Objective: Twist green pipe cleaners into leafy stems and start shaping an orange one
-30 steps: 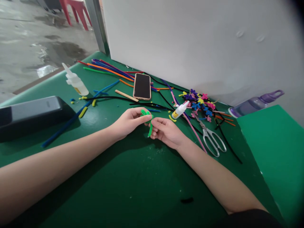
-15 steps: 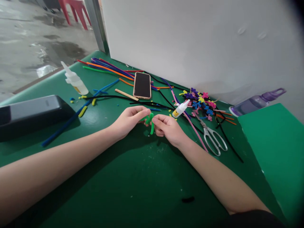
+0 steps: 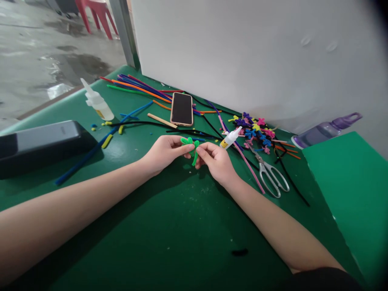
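Observation:
A bright green pipe cleaner (image 3: pixel 195 157), bent into small loops at its top, is pinched between my two hands above the table. My left hand (image 3: pixel 168 152) grips its looped part between thumb and fingers. Close beside it, my right hand (image 3: pixel 216 161) pinches the same pipe cleaner, with a straight end hanging down between the hands. Just behind my right hand stands a small white glue bottle (image 3: pixel 230 138) with a yellow label, tilted in view. Silver-handled scissors (image 3: pixel 273 178) lie to the right of that hand.
Behind my hands lie a phone (image 3: pixel 182 109), a wooden stick (image 3: pixel 161 120) and a bundle of coloured pipe cleaners (image 3: pixel 139 87). Pipe-cleaner flowers (image 3: pixel 256 129) are heaped at right, near a purple bottle (image 3: pixel 327 129). A larger glue bottle (image 3: pixel 98 103) and a dark case (image 3: pixel 42 145) stand left.
The green pipe cleaner has turned in my fingers, so its loops now show higher and more spread out. My right hand has shifted slightly.

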A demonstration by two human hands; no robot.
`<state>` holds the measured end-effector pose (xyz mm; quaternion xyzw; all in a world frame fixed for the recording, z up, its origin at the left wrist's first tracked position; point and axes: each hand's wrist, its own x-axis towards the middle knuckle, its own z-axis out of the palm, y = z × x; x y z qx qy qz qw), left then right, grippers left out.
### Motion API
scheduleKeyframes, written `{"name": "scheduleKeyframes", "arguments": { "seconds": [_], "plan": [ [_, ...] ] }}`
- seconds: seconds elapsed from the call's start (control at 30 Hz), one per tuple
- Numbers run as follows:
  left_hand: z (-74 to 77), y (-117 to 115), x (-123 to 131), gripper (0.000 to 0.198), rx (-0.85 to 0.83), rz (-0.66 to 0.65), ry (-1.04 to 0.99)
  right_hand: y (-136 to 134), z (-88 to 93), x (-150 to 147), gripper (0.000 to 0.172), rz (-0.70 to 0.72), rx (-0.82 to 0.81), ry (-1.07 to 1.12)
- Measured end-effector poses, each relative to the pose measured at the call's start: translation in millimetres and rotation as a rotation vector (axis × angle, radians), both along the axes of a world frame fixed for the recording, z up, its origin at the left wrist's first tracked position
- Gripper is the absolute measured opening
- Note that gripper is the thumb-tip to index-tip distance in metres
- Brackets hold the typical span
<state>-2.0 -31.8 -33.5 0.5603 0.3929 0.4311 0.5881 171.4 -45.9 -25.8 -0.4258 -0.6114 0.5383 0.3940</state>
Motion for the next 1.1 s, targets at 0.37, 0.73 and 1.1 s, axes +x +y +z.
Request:
{"name": "scheduleKeyframes", "arguments": {
  "seconds": [0.37,0.73,1.1],
  "plan": [
    [4.7,-0.8,0.6,0.022,0.051,-0.011,0.141,-4.2,7.1,5.1,0.021,0.114,0.303,-0.384],
    [5.1,-8.2,6.2,0.022,0.09,0.117,0.156,-7.3,1.9,3.4,0.025,-0.042,0.794,-0.828],
    [6.4,-8.9,6.8,0.023,-0.115,0.044,-0.14,-5.5,9.3,5.1,0.018,0.008,0.451,-0.429]
  ]
}}
